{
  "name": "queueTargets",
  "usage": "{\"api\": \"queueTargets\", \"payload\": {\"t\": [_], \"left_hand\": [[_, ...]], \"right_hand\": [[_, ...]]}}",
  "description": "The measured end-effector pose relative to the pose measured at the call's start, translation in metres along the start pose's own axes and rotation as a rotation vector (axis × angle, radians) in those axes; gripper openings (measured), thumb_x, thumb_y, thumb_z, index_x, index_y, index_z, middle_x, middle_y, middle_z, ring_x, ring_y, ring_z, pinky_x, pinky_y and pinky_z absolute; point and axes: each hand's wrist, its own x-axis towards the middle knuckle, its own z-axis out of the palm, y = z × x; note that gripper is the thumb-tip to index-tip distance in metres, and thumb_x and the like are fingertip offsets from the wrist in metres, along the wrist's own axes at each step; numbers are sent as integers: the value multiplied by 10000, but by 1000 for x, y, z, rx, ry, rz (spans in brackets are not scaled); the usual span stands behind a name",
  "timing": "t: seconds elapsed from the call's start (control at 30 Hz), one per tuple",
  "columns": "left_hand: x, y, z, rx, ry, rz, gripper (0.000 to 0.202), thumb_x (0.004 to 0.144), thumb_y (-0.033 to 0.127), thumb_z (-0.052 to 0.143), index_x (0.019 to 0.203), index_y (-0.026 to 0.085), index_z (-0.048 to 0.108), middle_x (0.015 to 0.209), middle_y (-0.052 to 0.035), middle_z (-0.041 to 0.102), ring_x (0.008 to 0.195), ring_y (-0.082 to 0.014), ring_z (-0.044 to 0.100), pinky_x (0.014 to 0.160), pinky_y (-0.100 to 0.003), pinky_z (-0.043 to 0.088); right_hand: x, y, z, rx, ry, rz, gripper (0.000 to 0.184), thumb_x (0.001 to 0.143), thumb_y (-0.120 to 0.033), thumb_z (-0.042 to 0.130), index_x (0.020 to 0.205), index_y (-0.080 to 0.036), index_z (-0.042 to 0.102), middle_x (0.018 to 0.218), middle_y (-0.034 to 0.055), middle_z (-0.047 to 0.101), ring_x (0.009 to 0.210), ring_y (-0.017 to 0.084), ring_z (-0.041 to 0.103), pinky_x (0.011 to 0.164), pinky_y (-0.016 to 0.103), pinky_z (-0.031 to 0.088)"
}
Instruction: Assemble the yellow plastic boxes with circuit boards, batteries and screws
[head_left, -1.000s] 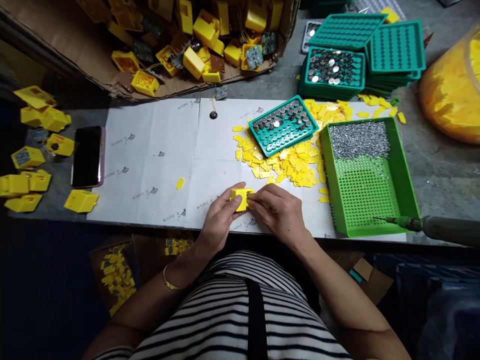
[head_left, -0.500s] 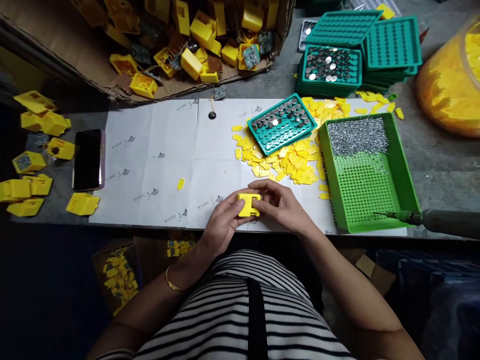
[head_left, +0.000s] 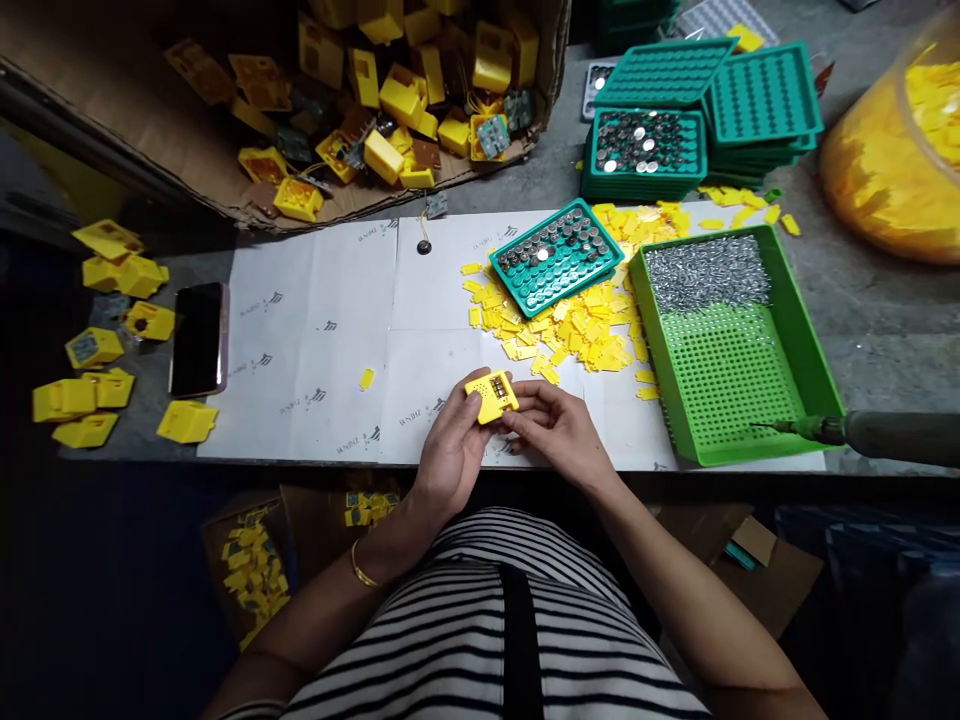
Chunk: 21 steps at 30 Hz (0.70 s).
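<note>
A small yellow plastic casing (head_left: 487,400) is held above the front of the white-covered table. Its upper face has a group of small holes and an open slot with button cells inside. My left hand (head_left: 450,450) is closed around its left side, thumb on the face. My right hand (head_left: 562,430) pinches the lower right edge with thumb and fingers; part of that grip is hidden. Beyond my hands, a teal tray (head_left: 556,258) partly filled with button cells lies tilted on a heap of flat yellow covers (head_left: 592,335). One loose yellow cover (head_left: 367,379) lies to the left.
A green basket (head_left: 806,370) of small metal screws stands at right, with an electric screwdriver (head_left: 885,435) reaching over it. At the back are a cardboard box (head_left: 187,170) of yellow casings and stacked teal trays (head_left: 761,95). A phone (head_left: 197,340) and more casings (head_left: 187,421) lie left.
The casing has turned in my hands, and the cells in its slot now show. My right thumb has moved from the slot to the lower edge. The camera view has shifted slightly.
</note>
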Motion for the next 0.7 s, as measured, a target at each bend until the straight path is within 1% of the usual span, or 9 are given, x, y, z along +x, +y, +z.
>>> {"api": "queueTargets", "payload": {"t": [0.1,0.2,0.27,0.33,0.43,0.53,0.7], "left_hand": [[-1,-2,-2,41,-12,22,278,864,309,617,1128,223,605,1201,-77,642,1145,-228,577,982,-383,447],[-3,-5,-1,61,-53,51,310,864,306,625,1167,256,589,1244,-56,622,1140,-196,574,987,-341,437],[-6,-9,2,72,-84,97,323,872,306,622,1190,293,571,1263,-35,611,1133,-173,574,983,-310,436],[-9,-14,5,87,-109,158,322,882,308,612,1200,321,557,1273,-21,604,1147,-162,565,978,-290,440],[-13,-19,9,103,-137,235,303,897,313,593,1197,327,553,1290,-18,595,1190,-162,543,1000,-290,437],[-15,-18,10,107,-142,260,321,897,321,591,1214,317,543,1338,-28,575,1233,-178,527,1053,-316,409],[-16,-13,8,159,-117,197,385,867,319,633,1242,313,548,1405,-43,548,1303,-215,487,1090,-332,378]], "right_hand": [[0,1,-3,31,-17,-12,435,664,-367,821,1028,-188,664,874,30,702,722,130,668,562,211,567],[-3,2,-2,132,11,-48,432,703,-370,798,1076,-203,657,886,24,689,735,134,668,570,222,574],[-7,2,3,260,39,-49,398,715,-349,790,1069,-221,661,913,11,677,712,109,641,553,203,562],[-10,1,9,438,41,3,326,718,-308,779,1017,-229,673,921,-8,664,703,85,610,567,183,555],[-14,-3,16,639,-3,81,281,702,-241,757,972,-218,680,922,-14,662,708,70,587,626,174,554],[-16,-6,17,657,-27,84,290,682,-238,773,956,-195,689,961,9,679,709,82,595,637,186,558],[-16,-3,13,575,-1,83,252,662,-262,819,876,-188,708,994,25,694,721,94,620,641,190,560]]}}
